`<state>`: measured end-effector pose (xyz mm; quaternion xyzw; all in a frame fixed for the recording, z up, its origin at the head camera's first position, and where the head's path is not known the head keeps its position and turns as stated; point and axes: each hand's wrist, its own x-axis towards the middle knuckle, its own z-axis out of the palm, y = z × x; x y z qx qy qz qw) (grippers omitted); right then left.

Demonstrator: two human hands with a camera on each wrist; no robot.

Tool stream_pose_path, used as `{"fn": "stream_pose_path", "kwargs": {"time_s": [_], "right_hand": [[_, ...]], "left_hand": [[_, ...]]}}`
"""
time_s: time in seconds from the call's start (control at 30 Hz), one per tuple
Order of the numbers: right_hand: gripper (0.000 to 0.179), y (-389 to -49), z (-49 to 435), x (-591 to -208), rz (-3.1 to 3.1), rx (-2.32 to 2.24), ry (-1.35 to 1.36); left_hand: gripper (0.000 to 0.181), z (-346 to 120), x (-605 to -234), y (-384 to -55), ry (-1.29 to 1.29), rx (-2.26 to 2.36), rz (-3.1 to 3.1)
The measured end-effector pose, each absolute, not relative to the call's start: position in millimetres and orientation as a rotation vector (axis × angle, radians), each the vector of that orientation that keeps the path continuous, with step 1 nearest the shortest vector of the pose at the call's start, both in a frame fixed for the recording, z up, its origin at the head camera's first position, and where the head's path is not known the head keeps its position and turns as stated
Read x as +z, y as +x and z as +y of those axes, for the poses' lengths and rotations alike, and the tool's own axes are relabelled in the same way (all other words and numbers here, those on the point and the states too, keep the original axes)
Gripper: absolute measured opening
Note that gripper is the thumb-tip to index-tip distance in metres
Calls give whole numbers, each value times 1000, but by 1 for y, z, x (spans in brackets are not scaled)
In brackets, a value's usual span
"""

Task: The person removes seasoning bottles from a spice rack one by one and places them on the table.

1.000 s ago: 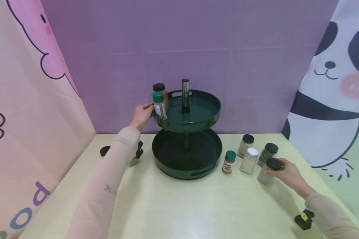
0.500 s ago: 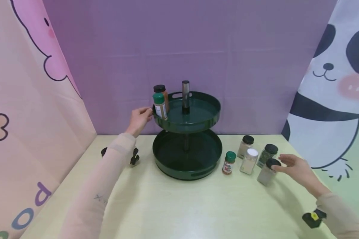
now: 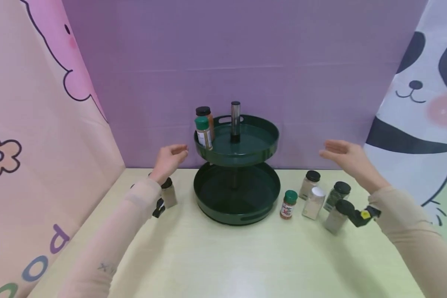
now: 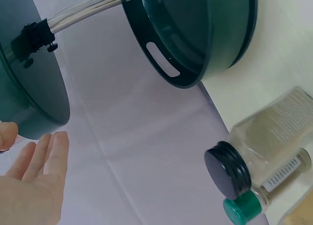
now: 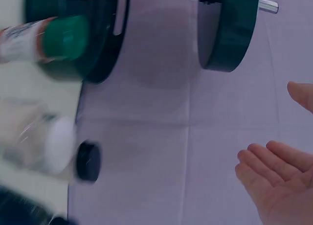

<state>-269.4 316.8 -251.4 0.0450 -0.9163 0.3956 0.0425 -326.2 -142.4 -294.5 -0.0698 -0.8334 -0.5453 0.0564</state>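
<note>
My left hand is raised just left of the upper tier of a dark green two-tier round tray, fingers extended and holding nothing. In the left wrist view its fingertips come right up near the tier's rim. On that tier's left side stand a green-capped spice bottle and, behind it, a black-capped orange one. Over the jars on the right, my right hand hovers with its fingers spread and nothing in it. Below it stands a black-capped jar of pale powder.
Right of the tray stand a small green-capped bottle, a white-capped jar, a black-capped jar and a dark-herb jar. Another black-capped jar stands left, partly behind the left arm. A purple cloth hangs behind.
My right hand has let go of the black-capped powder jar and risen up and back above it. My left hand has come off the upper tier's rim, moving slightly left and down.
</note>
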Motion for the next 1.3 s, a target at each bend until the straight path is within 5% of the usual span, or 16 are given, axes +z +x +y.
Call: {"fn": "stream_pose_path", "kwargs": {"time_s": [0.53,1.3], "right_hand": [[79,-341,244,-233,-2729,1511,268],[61,-365,220,-242,-2740,1541,256]], "left_hand": [[43,-152,-302,-309,-257,-1550,-2630],[42,-148,-303,-299,-305,-1526,-2654]]}}
